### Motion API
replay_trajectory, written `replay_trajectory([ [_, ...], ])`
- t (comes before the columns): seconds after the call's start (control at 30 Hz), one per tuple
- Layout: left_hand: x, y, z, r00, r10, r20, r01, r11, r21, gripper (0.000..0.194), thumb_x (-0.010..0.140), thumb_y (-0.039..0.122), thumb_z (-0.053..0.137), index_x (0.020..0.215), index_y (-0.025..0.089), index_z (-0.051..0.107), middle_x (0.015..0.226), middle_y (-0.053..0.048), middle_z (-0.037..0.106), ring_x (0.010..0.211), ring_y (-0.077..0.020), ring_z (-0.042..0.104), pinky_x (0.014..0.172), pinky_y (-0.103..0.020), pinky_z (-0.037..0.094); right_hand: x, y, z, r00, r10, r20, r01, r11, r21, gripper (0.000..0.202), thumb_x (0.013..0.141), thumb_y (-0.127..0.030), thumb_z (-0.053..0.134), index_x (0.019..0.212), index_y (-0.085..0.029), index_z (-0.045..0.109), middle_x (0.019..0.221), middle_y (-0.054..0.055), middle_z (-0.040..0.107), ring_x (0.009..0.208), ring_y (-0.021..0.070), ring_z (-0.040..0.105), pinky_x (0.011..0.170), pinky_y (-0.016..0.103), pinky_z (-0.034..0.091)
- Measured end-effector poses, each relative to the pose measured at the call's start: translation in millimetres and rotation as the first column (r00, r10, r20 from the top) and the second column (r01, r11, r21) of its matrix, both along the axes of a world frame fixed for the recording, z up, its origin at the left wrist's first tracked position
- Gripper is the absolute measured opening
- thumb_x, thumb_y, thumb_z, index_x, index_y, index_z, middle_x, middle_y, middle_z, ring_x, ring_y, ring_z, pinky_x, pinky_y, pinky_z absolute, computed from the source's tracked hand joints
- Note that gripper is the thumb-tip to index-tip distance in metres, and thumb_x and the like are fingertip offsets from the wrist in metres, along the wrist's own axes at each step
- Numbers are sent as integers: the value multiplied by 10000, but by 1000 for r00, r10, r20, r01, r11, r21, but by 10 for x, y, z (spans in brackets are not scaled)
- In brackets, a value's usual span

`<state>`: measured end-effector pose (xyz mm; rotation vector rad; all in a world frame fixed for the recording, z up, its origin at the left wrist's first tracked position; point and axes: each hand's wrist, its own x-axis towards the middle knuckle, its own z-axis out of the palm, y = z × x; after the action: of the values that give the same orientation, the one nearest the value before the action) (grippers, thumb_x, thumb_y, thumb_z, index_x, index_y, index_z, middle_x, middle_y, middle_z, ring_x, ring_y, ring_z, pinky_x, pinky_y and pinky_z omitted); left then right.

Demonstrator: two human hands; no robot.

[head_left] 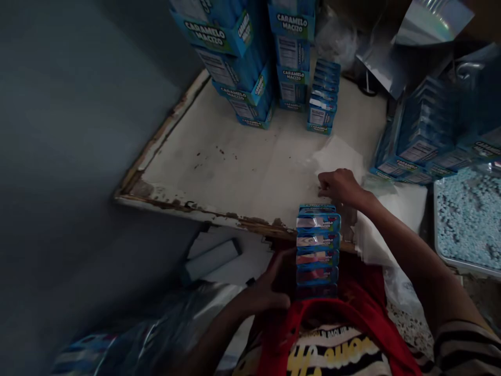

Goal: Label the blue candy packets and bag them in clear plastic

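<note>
A blue candy display box (318,258) marked "Caramelo Macizo", filled with a row of small blue packs, sits at the table's front edge against the red apron. My left hand (274,284) grips its left side, thumb apart and fingertips hidden behind it. Just beyond the box, my right hand (341,187) is closed low over the table, fingers curled in. Whatever it may hold is hidden. Thin white sheets (340,156) lie right behind that hand, and more white sheets (376,237) spread under the right forearm.
Tall stacks of blue candy boxes (235,68) stand at the back of the worn white table (235,172). One filled box (323,99) stands beside them. Wrapped boxes (418,136) and a tray of blue-white pieces (469,224) are at right. A wall (78,130) borders the left.
</note>
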<state>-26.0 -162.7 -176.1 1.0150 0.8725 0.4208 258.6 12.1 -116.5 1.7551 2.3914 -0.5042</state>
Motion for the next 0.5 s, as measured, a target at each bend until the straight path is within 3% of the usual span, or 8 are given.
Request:
replay_trajectory([
  [0.1,-183,331,125,992,-94,-90,100,992,74,613,704,702,879,1173,311,822,1107,-112,822,1040,-366,789,936,-538,647,-79,-21,42,996,81,37,-80,996,-29,57,919,-273,764,954,-228,763,933,20,799,855,185,662,725,295,255],
  [0.17,-209,618,230,952,114,-284,-19,949,315,431,843,665,774,1017,275,830,961,-96,819,864,-306,780,827,-460,662,-120,-44,75,988,139,68,-136,990,-36,83,940,-269,731,1006,-235,770,948,36,804,860,197,665,736,297,271],
  [0.2,-177,781,281,901,265,-342,-73,873,483,402,879,639,746,1026,273,824,951,-88,815,845,-290,766,821,-440,656,-136,-52,88,984,160,84,-157,987,-36,100,951,-271,717,1029,-239,772,956,42,807,863,202,668,739,298,279],
  [0.23,-115,952,326,851,390,-352,-78,757,648,395,892,604,751,1104,277,813,1006,-88,815,896,-289,760,868,-439,645,-148,-58,96,980,174,97,-172,985,-34,114,962,-274,707,1050,-243,772,964,47,810,866,207,672,742,299,286],
  [0.3,79,1300,384,826,450,-339,98,478,873,449,887,539,785,1244,267,780,1181,-121,793,1110,-326,720,1018,-484,586,-158,-60,99,974,192,116,-191,981,-26,129,975,-284,704,1081,-248,768,975,53,816,869,216,682,740,302,293],
  [0.37,310,1603,388,822,412,-393,326,225,918,352,938,425,740,1228,231,785,1242,-156,764,1199,-354,668,1034,-519,543,-149,-58,88,973,198,119,-198,980,-11,135,977,-298,722,1097,-254,763,980,52,819,870,222,690,741,305,298],
  [0.4,418,1720,372,810,394,-435,419,131,899,259,969,337,689,1167,210,797,1188,-161,766,1166,-347,666,982,-503,543,-137,-58,81,974,195,116,-196,981,-3,138,975,-312,736,1099,-257,760,980,49,820,871,223,693,742,305,300],
  [0.5,647,1902,290,759,385,-525,578,-27,816,257,985,108,539,952,168,787,909,-129,735,938,-281,666,762,-390,504,-70,-72,58,984,154,86,-157,987,25,196,973,-416,773,1090,-261,747,955,36,819,868,223,701,730,301,290],
])
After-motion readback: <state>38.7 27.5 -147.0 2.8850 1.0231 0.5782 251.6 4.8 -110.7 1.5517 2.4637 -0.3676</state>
